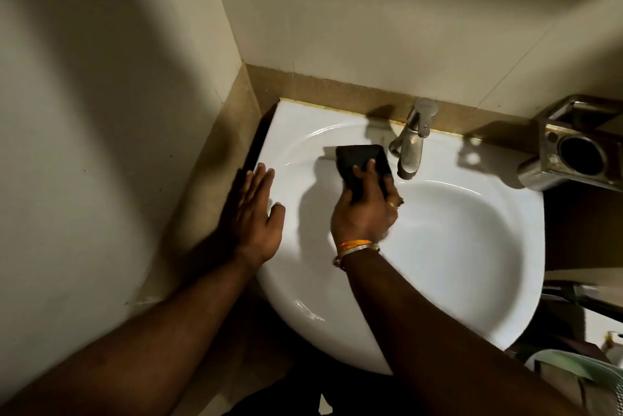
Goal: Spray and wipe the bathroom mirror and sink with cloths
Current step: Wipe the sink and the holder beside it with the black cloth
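Observation:
A white ceramic sink [451, 247] fills the middle of the view, fixed into a corner. My right hand [364, 210] grips a dark folded cloth [357, 162] and holds it against the sink's back left rim, just left of the metal tap [411, 142]. My left hand [256, 216] lies flat, fingers straight, on the sink's left rim beside the wall. The mirror is not in view.
Tiled walls [101, 112] close in on the left and behind the sink. A steel holder [573, 149] is mounted on the wall at the right. A pale green object [573, 368] sits low at the right, below the sink's edge.

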